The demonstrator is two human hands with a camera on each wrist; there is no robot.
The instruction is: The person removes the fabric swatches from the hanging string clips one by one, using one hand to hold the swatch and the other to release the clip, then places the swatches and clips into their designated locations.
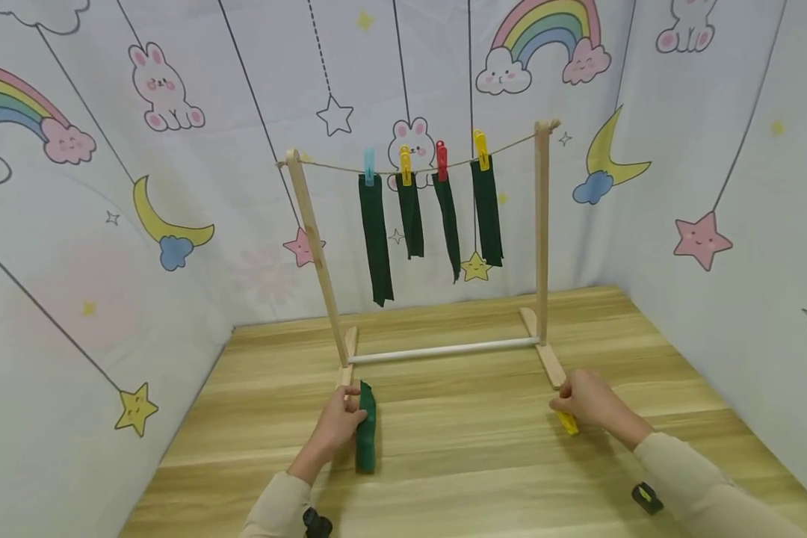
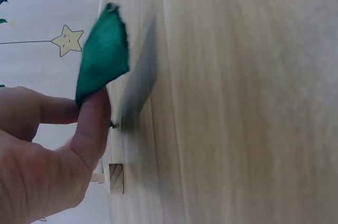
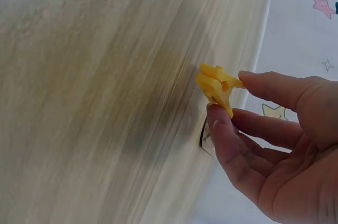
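My left hand (image 1: pixel 337 424) pinches a dark green cloth strip (image 1: pixel 366 441) between thumb and finger, low over the table near the rack's left foot. In the left wrist view the strip (image 2: pixel 105 52) sticks out beyond the fingertips. On the other side, my right hand (image 1: pixel 586 400) pinches a yellow clothespin (image 1: pixel 568 423) by its handle ends, close to the rack's right foot. The right wrist view shows that clothespin (image 3: pixel 215 86) between thumb and fingers, with no cloth in it.
A wooden rack (image 1: pixel 542 239) with a string (image 1: pixel 332 166) stands at the back. Several dark green strips hang there from a blue clothespin (image 1: pixel 369 167), a red one (image 1: pixel 441 161) and two yellow ones. A white bar (image 1: pixel 444 350) joins the feet on the table (image 1: pixel 457 448).
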